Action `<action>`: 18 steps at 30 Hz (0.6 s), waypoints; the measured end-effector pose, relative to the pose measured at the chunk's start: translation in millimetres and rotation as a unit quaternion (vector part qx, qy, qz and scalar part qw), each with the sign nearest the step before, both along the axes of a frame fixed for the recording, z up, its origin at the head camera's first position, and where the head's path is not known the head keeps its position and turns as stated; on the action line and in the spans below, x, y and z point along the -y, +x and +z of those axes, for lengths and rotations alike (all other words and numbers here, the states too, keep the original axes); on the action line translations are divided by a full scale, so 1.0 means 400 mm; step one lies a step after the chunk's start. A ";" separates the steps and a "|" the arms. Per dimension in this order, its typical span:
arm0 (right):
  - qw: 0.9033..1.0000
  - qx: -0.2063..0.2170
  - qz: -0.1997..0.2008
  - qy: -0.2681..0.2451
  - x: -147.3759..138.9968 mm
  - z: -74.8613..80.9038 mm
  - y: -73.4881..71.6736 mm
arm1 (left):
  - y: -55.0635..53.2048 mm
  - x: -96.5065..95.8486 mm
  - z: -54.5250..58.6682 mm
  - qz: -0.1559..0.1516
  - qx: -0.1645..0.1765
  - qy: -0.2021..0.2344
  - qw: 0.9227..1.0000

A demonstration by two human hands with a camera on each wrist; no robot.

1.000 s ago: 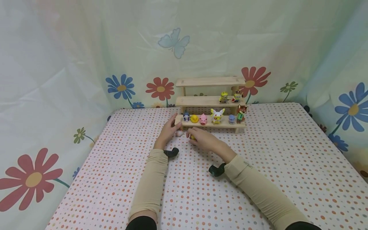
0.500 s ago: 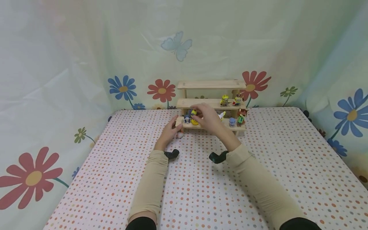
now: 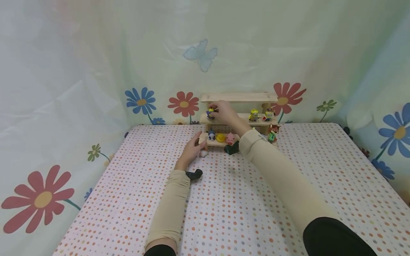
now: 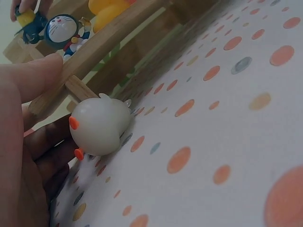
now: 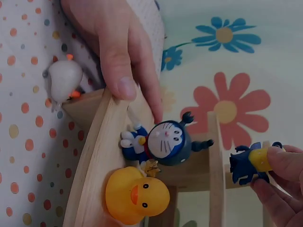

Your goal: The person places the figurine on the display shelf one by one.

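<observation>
A small yellow-and-blue figurine (image 5: 242,163) is pinched between the thumb and fingers of my right hand (image 3: 225,112), at the left end of the middle step of a wooden tiered shelf (image 3: 237,97). With my left hand (image 3: 190,152) I grip the left end of the bottom step, thumb on top and other fingers lower down. Beside those fingers, a white figurine (image 4: 97,126) with orange feet lies on the table. On the bottom step, nearest my left thumb, sits a blue cat figurine (image 5: 163,139), then a yellow rubber duck (image 5: 137,195).
A pink pig figurine (image 3: 230,138) follows the duck, and a fox figurine (image 3: 273,133) stands at the bottom step's right end. Two yellow figurines, one with a green top (image 3: 253,114) and one beside it (image 3: 268,114), occupy the middle step's right. A dotted cloth (image 3: 224,206) covers the table.
My right hand has lifted the yellow-and-blue figurine from the table in front of the shelf, past the bottom step, up to the middle step's left end. My left hand keeps its hold.
</observation>
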State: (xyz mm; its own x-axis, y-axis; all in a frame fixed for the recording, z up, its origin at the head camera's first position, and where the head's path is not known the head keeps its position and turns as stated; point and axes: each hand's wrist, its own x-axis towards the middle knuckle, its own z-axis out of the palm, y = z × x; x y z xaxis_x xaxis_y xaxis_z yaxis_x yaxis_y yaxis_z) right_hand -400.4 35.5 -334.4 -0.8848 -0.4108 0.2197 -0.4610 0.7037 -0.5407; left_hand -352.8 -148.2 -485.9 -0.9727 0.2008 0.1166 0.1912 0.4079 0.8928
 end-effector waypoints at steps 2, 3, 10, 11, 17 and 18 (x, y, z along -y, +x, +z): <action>1.000 0.001 0.000 -0.007 0.006 -0.011 -0.014 | -0.001 0.001 0.001 0.001 0.000 -0.002 1.000; 1.000 -0.001 0.000 -0.008 0.008 -0.016 -0.018 | -0.001 0.001 0.002 0.002 0.002 -0.003 1.000; 1.000 -0.002 0.000 -0.018 0.011 -0.023 -0.025 | -0.010 -0.001 -0.011 0.010 -0.005 -0.005 1.000; 1.000 -0.003 -0.001 -0.019 0.011 -0.022 -0.026 | -0.011 -0.001 -0.010 0.011 -0.006 -0.006 1.000; 1.000 0.005 0.003 -0.021 0.008 -0.016 -0.027 | -0.010 0.000 -0.009 0.007 -0.007 -0.011 1.000; 1.000 0.008 0.005 -0.022 0.008 -0.015 -0.026 | -0.010 0.000 -0.010 0.005 -0.008 -0.012 1.000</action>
